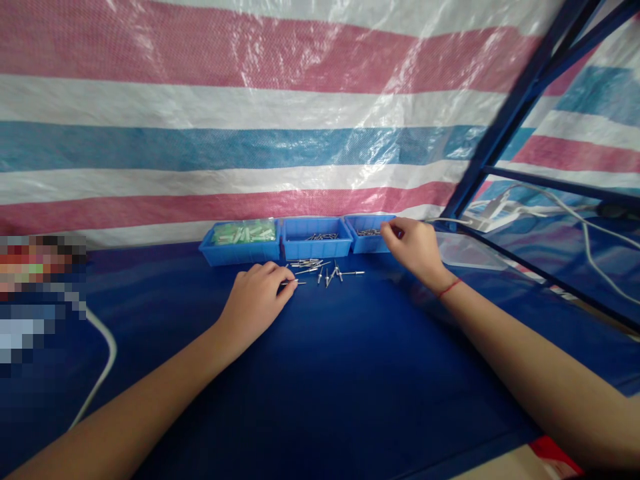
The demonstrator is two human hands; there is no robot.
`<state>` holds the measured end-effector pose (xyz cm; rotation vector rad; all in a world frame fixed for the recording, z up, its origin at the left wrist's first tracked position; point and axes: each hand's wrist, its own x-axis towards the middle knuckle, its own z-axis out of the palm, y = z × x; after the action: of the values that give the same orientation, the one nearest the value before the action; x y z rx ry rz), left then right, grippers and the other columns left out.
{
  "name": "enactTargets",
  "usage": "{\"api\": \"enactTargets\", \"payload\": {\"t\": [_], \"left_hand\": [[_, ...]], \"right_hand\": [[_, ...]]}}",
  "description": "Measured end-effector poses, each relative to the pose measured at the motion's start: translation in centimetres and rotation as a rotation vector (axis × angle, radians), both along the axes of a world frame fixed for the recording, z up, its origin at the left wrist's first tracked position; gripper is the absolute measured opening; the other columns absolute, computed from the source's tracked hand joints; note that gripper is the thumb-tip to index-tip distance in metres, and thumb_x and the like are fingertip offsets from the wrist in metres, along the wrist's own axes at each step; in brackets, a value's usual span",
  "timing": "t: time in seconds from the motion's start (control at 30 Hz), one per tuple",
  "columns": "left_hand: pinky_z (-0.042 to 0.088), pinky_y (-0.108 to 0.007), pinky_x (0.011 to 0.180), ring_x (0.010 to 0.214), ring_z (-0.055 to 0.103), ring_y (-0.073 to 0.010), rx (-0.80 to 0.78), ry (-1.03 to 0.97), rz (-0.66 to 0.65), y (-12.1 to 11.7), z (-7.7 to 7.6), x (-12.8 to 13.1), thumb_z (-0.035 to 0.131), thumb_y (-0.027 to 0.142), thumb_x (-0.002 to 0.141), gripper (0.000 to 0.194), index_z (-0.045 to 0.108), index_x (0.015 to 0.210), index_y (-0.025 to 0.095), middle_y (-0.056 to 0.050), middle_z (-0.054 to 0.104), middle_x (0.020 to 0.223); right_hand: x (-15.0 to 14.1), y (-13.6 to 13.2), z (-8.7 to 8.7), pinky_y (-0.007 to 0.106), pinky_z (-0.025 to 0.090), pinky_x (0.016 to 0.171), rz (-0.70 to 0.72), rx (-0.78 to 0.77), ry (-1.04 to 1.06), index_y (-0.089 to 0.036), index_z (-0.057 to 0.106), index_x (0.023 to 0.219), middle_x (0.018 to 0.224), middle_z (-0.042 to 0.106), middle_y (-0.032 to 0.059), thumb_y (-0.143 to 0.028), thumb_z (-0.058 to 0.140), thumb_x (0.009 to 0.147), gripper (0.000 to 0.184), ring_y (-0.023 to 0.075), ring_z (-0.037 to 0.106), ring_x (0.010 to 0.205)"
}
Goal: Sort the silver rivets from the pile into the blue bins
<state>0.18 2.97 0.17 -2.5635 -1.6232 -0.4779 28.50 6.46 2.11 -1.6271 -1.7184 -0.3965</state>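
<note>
My left hand (257,293) rests on the blue table cover with its fingers curled, pinching a small metal rivet (295,282) at the edge of a loose pile of rivets (320,269). My right hand (413,245) reaches over the rightmost blue bin (367,241), fingertips pinched together at its rim; what they hold is too small to make out. A red string circles the right wrist. The middle blue bin (316,239) holds metal pieces. The left blue bin (243,241) holds pale green parts in a clear bag.
A striped plastic tarp (250,133) hangs right behind the bins. A dark blue metal frame (505,127) slants up at the right, with white cables (550,203) behind it. A white cable (103,373) curves over the table at the left, beside a blurred patch.
</note>
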Motion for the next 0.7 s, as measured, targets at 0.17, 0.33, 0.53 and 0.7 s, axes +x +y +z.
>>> {"api": "enactTargets", "payload": {"t": [0.17,0.33,0.53,0.7], "left_hand": [[0.038,-0.031,0.073,0.085,0.059,-0.0199,0.025,0.007,-0.039,-0.1,-0.2,0.2,0.045,0.028,0.092,0.021,0.065,0.09,0.02,-0.004,0.065,0.089],[0.036,-0.031,0.072,0.083,0.058,-0.0203,0.099,0.032,-0.096,-0.2,-0.3,0.2,0.047,0.027,0.092,0.021,0.067,0.092,0.021,-0.004,0.067,0.088],[0.033,-0.031,0.065,0.083,0.055,-0.022,0.136,0.193,-0.247,-0.1,0.5,0.1,0.057,0.025,0.087,0.018,0.069,0.1,0.025,-0.004,0.066,0.09],[0.034,-0.032,0.068,0.083,0.056,-0.0223,0.155,0.297,-0.288,-0.4,0.8,0.3,0.054,0.016,0.088,0.018,0.068,0.098,0.021,-0.006,0.066,0.087]], "right_hand": [[-2.8,-1.8,0.0,0.024,0.03,0.052,0.229,-0.103,0.104,-0.016,0.057,0.058,0.054,0.056,0.0003,-0.032,0.047,0.084,0.032,0.012,0.049,0.051],[-5.3,-3.8,-0.3,0.023,0.031,0.051,0.455,-0.237,0.094,-0.017,0.053,0.056,0.053,0.053,-0.0019,-0.029,0.047,0.085,0.032,0.01,0.046,0.049],[-6.4,-4.5,-1.0,0.023,0.034,0.053,0.591,-0.31,0.066,-0.017,0.059,0.062,0.06,0.059,-0.0008,-0.026,0.046,0.086,0.029,0.0103,0.05,0.052],[-6.4,-4.2,-1.4,0.023,0.032,0.052,0.604,-0.359,0.089,-0.017,0.058,0.06,0.057,0.057,-0.0016,-0.025,0.047,0.086,0.03,0.0097,0.049,0.05]]}}
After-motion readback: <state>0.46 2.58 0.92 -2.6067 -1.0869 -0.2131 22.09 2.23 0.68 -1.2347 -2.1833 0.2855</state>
